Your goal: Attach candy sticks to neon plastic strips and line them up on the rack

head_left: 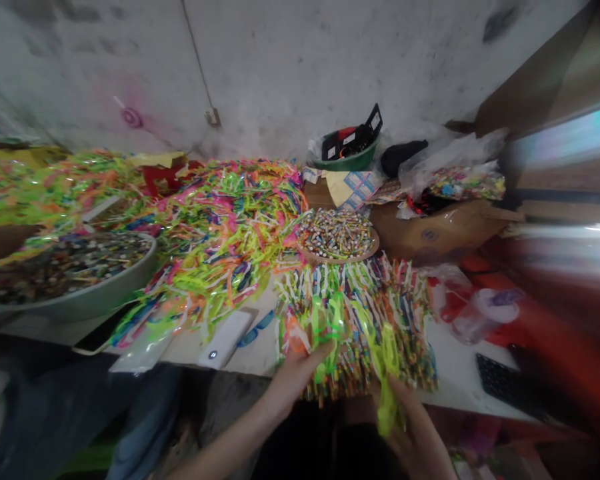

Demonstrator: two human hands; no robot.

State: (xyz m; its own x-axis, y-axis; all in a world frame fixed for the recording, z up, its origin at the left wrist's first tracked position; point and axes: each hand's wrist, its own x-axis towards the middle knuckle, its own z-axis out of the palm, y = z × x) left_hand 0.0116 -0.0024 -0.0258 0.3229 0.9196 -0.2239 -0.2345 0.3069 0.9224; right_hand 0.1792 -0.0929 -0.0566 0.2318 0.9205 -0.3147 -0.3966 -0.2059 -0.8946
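Observation:
My left hand (305, 365) is over the near left part of a laid-out row of thin striped sticks (415, 353) with pale and coloured ends. Its fingers appear closed on a bright green see-through plastic piece (333, 317); blur hides the exact grip. Close to its thumb is an orange piece (296, 335). At the row's front edge, my right hand (410, 417) grips a bunch of yellow-green plastic strips (389, 357), which extends above and below the fingers. Blue glasses-shaped plastic (256, 329) lies left of the row.
Behind the row stands a round container (373, 253) of small striped pieces. Neon plastic pieces (225, 233) heap up leftward, near a pale basin (100, 293). A white phone-like object (227, 339) rests at the table edge. On the right are a clear cup (473, 320) and black keyboard (505, 380).

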